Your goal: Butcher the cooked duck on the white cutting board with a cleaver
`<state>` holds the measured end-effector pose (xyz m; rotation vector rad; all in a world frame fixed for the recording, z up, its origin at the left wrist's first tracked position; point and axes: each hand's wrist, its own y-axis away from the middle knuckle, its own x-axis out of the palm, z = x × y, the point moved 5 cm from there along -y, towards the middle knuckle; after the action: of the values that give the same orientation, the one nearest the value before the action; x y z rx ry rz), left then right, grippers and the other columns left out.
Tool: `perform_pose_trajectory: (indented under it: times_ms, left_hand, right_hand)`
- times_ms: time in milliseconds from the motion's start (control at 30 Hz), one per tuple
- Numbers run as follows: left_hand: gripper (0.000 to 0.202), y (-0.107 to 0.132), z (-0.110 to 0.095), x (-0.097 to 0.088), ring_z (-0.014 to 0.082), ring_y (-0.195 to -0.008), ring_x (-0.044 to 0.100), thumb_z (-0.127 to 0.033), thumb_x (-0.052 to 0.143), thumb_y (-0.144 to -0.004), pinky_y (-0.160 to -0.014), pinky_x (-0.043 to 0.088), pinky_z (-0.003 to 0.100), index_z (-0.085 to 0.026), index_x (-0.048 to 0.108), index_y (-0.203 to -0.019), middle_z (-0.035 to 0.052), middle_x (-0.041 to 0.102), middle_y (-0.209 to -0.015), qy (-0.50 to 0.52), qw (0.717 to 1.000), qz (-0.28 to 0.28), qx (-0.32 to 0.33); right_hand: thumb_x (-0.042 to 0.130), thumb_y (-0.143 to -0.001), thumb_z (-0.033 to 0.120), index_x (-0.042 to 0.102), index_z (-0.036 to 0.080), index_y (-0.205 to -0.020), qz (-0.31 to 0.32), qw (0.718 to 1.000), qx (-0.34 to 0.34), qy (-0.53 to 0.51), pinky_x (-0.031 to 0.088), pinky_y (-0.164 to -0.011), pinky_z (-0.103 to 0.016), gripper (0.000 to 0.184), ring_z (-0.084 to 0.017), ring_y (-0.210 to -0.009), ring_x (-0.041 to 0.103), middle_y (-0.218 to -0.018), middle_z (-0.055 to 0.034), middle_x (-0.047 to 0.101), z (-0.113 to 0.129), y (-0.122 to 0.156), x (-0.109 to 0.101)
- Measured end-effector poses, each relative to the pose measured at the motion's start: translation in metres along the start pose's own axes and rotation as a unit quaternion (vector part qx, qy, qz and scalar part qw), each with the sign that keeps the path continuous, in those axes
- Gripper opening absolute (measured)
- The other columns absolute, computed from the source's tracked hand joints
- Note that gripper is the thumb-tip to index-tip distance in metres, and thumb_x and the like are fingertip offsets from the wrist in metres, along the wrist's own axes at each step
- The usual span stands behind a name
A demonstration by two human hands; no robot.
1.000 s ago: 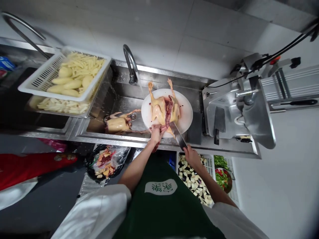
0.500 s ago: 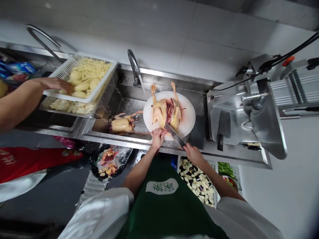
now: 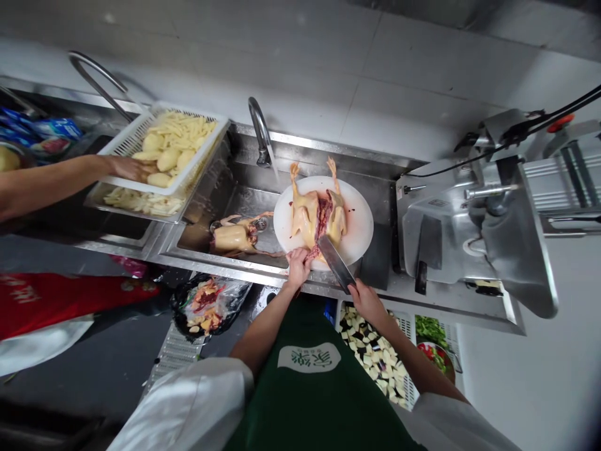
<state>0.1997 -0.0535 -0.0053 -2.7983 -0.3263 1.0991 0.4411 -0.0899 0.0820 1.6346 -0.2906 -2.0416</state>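
Note:
A plucked, yellow-skinned bird, split open down the middle, lies on a round white cutting board with its feet pointing away from me. At the near end, my left hand is closed on the bird's neck end; its fingertips are partly hidden. My right hand grips the handle of a cleaver, whose blade tip reaches the near end of the cut. The board rests over a steel sink. In the sink, left of the board, lies a second plucked bird.
A running faucet stands behind the sink. At left, a co-worker's hand reaches into a white basket of potatoes. A steel slicer and another cleaver are at right. Below are cut eggplant and a bag of scraps.
The cleaver's blade has turned slightly and its tip has shifted a little along the cut. My left hand keeps its hold. The whole view has drifted slightly.

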Motion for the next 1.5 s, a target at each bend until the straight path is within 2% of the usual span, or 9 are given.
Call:
perform_pose_trajectory:
  times_ms: [267,500,633,733,867,1133,1300,1433,1500]
  left_hand:
    - [0.024,-0.002,0.002,-0.002,0.0249,-0.094,0.053,-0.037,0.058,-0.100,-0.089,0.033,0.040,-0.020,0.058,-0.084,0.0065,0.064,-0.094,0.018,1.000,0.006,-0.008]
    - [0.025,-0.004,0.006,-0.002,0.0252,-0.092,0.053,-0.037,0.056,-0.101,-0.087,0.033,0.041,-0.020,0.057,-0.083,0.0069,0.063,-0.091,0.017,1.000,-0.011,-0.001]
    - [0.023,-0.005,0.007,-0.001,0.0259,-0.093,0.051,-0.035,0.054,-0.101,-0.087,0.033,0.041,-0.020,0.058,-0.084,0.0073,0.063,-0.092,-0.001,0.999,0.014,0.037]
    - [0.022,-0.003,0.007,-0.002,0.0254,-0.092,0.051,-0.033,0.054,-0.102,-0.087,0.034,0.041,-0.020,0.059,-0.085,0.0072,0.063,-0.091,-0.008,0.998,0.010,0.055]
    - [0.021,0.003,0.007,0.000,0.0249,-0.091,0.051,-0.028,0.052,-0.102,-0.087,0.036,0.040,-0.020,0.060,-0.084,0.0078,0.062,-0.090,-0.015,0.997,-0.009,0.079]
    - [0.018,0.014,0.009,0.009,0.0261,-0.091,0.051,-0.023,0.050,-0.101,-0.086,0.038,0.042,-0.020,0.066,-0.094,0.0102,0.064,-0.095,-0.023,0.994,-0.042,0.096]
    - [0.020,0.017,0.010,0.011,0.0260,-0.091,0.051,-0.023,0.050,-0.101,-0.086,0.039,0.042,-0.020,0.067,-0.093,0.0101,0.064,-0.095,-0.022,0.995,-0.056,0.081]
    - [0.024,0.019,0.009,0.014,0.0259,-0.091,0.051,-0.025,0.048,-0.102,-0.086,0.040,0.042,-0.021,0.066,-0.087,0.0100,0.062,-0.093,-0.009,0.997,-0.034,0.070]
    - [0.026,0.021,0.008,0.015,0.0257,-0.090,0.051,-0.025,0.046,-0.102,-0.085,0.041,0.041,-0.021,0.064,-0.085,0.0100,0.062,-0.092,0.002,0.997,-0.030,0.068]
  right_hand:
    - [0.037,-0.110,0.028,0.059,0.013,-0.133,0.001,1.000,0.028,-0.010,0.045,-0.082,-0.030,0.035,-0.026,-0.096,0.072,-0.101,-0.0140,0.076,0.007,0.013,0.022]
    - [0.034,-0.112,0.028,0.056,0.010,-0.133,0.038,0.996,0.075,-0.005,0.045,-0.078,-0.027,0.035,-0.026,-0.101,0.073,-0.104,-0.0171,0.076,0.039,0.005,0.042]
    - [0.032,-0.112,0.027,0.055,0.009,-0.134,0.071,0.992,0.102,-0.008,0.045,-0.078,-0.029,0.036,-0.026,-0.100,0.074,-0.103,-0.0173,0.075,0.032,0.019,0.048]
    - [0.034,-0.112,0.027,0.057,0.010,-0.132,0.080,0.992,0.093,0.000,0.044,-0.078,-0.029,0.034,-0.026,-0.099,0.073,-0.102,-0.0166,0.076,0.019,0.032,0.041]
    - [0.036,-0.112,0.029,0.059,0.012,-0.128,0.045,0.997,0.058,0.033,0.042,-0.075,-0.028,0.033,-0.026,-0.094,0.074,-0.098,-0.0148,0.076,0.010,0.033,0.019]
    - [0.038,-0.112,0.031,0.060,0.014,-0.124,0.018,0.997,0.002,0.079,0.043,-0.075,-0.028,0.031,-0.025,-0.092,0.074,-0.097,-0.0139,0.077,0.024,-0.015,-0.012]
    - [0.039,-0.112,0.030,0.061,0.013,-0.125,0.028,0.997,-0.014,0.075,0.046,-0.081,-0.027,0.030,-0.024,-0.099,0.073,-0.103,-0.0147,0.076,0.026,-0.011,-0.010]
    - [0.036,-0.112,0.030,0.059,0.012,-0.127,0.042,0.993,0.023,0.108,0.047,-0.074,-0.029,0.033,-0.026,-0.091,0.075,-0.094,-0.0152,0.077,0.020,0.002,-0.002]
    - [0.036,-0.112,0.030,0.058,0.011,-0.127,0.040,0.992,0.028,0.113,0.047,-0.072,-0.029,0.033,-0.027,-0.089,0.075,-0.093,-0.0155,0.077,0.027,-0.002,0.002]
